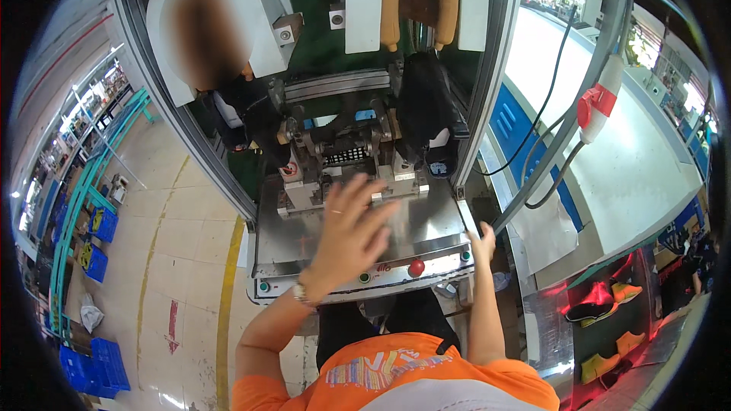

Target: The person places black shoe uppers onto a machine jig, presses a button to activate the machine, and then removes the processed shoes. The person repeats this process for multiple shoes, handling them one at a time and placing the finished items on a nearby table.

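My left hand hovers over the metal bed of a machine, its fingers spread and nothing in them. A band circles that wrist. My right hand is at the bed's right front corner, beside the upright frame; its thumb and fingers look apart, and I see nothing held. Beyond my left hand stands a metal clamp mechanism with side blocks. A black, shoe-like piece hangs at its left and another black piece at its right; their exact kind is unclear.
A red button and green buttons line the front panel. White housings with tan pads hang above. A red-and-white plug connector dangles at right by a white conveyor. Shoe parts lie under red light. Blue crates stand at left.
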Tool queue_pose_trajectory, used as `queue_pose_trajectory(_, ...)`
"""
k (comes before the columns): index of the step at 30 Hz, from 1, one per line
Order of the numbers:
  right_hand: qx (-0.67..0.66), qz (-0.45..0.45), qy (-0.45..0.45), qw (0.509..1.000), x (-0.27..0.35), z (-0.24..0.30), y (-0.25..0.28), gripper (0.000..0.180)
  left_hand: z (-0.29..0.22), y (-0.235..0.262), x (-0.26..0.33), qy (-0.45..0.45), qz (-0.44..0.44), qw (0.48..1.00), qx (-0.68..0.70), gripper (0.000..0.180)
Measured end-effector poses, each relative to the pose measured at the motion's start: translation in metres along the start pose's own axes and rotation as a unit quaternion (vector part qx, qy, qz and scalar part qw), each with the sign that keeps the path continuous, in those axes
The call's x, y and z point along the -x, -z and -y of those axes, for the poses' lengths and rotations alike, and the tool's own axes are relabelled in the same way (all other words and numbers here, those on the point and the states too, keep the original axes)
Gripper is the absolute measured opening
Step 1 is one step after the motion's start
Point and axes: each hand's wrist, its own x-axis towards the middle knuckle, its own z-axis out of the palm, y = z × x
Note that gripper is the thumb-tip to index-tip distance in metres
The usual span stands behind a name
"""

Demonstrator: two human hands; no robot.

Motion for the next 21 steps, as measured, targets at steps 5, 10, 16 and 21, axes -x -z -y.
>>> queue_pose_trajectory(5,-0.176,0.119,-0.1,0.972,0.028,-0.045,0.02,0.067,0.056,0.033,0.013,0.104,-0.231,0.967,0.027,0.023)
queue_pose_trajectory(10,-0.106,0.097,-0.164,0.976,0.032,-0.01,0.025,0.073,0.087,0.068,0.006,0.137,-0.356,0.923,-0.042,0.024)
queue_pose_trajectory(16,-0.177,0.133,-0.169,0.961,0.024,-0.041,0.017,0.072,0.136,0.098,-0.016,0.176,-0.409,0.895,-0.003,0.028)
queue_pose_trajectory(21,-0.202,0.112,-0.191,0.954,0.027,-0.037,0.021,0.065,0.156,0.115,-0.041,0.109,-0.387,0.913,-0.067,0.028)
